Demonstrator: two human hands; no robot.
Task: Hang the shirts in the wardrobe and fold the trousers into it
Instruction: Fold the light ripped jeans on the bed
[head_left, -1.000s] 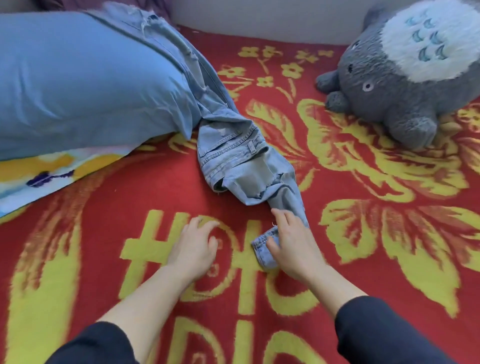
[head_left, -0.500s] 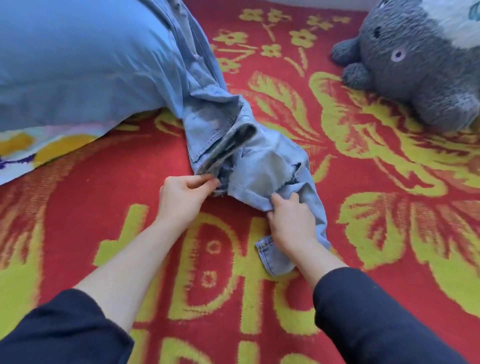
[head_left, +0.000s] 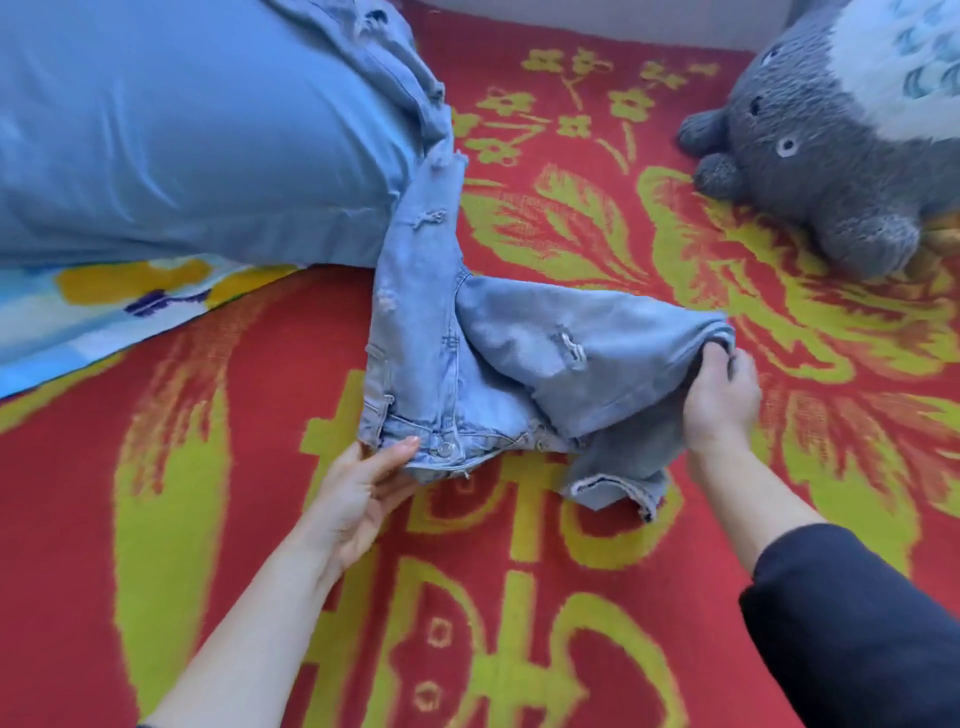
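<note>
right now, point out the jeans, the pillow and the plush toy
jeans (head_left: 524, 343): head view, on the denim leg beside the tear.
pillow (head_left: 182, 135): head view, middle of its blue cover.
plush toy (head_left: 831, 176): head view, on its grey body.

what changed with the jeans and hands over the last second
The left hand, empty on the blanket a second ago, now pinches the waistband of the jeans. The right hand left the hem, gripped a leg and pulled it out to the right, so the jeans lie spread open instead of bunched. One leg stays draped over the pillow; the plush has not moved.
</note>
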